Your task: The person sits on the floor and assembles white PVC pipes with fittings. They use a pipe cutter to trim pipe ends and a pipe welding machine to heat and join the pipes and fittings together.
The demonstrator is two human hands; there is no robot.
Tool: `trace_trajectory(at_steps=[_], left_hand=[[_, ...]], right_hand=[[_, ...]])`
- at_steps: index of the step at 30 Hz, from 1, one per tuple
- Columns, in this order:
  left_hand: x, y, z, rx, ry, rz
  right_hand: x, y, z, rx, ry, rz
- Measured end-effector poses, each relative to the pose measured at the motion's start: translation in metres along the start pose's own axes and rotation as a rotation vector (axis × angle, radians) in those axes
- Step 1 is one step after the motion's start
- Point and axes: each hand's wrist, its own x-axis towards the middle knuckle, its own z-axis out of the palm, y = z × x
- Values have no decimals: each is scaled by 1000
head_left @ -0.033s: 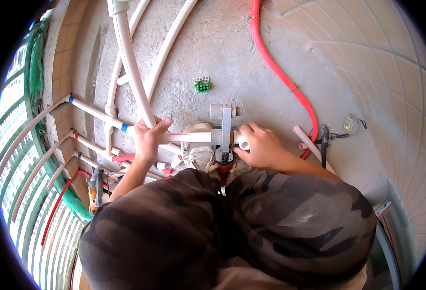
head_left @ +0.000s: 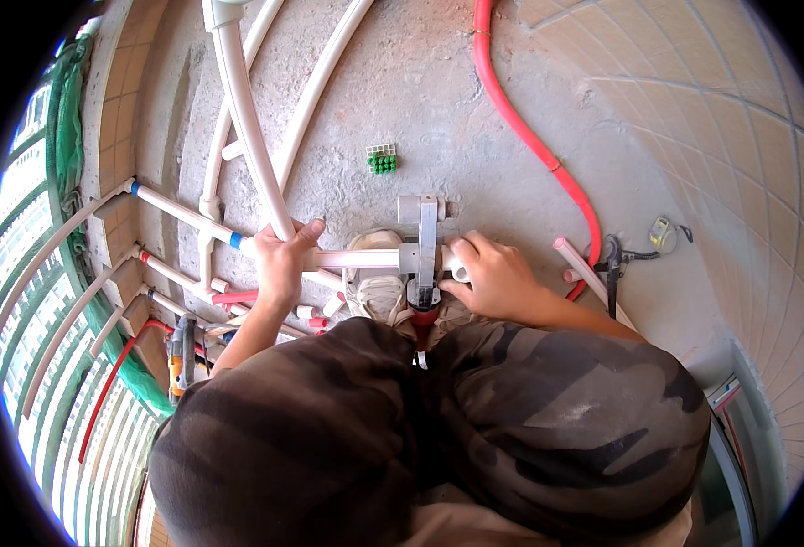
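Observation:
My left hand is closed round a white plastic pipe at its joint with a long white pipe that slopes up and away. The pipe's right end enters the grey die on a pipe fusion welder. On the opposite side of that heating plate, my right hand grips a white pipe fitting, with thumb and fingers around it. The fingers partly hide the fitting. The welder stands upright between my shoes, its red body toward me. A second, larger die sits farther out on the plate.
White pipes with blue and red bands run along the left wall. A yellow power tool lies at left. Green plugs sit on the concrete ahead. To the right are a red conduit, a black-handled tool and a tape measure.

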Motion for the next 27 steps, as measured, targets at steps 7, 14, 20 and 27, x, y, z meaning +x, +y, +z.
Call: trace_trajectory(at_steps=[7,14,20,27], left_hand=[[5,-8,-1,0,13,19],[10,-13,-13,37,-57,54],[18,14,-79,170,263,153],[-7,45,-132,-208,279,432]], right_hand=[[5,20,6,-68,102,-242],[10,20,-1,20,76,-259],[-12,38,18,20,135,-219],[-8,36,6,45,134,-238]])
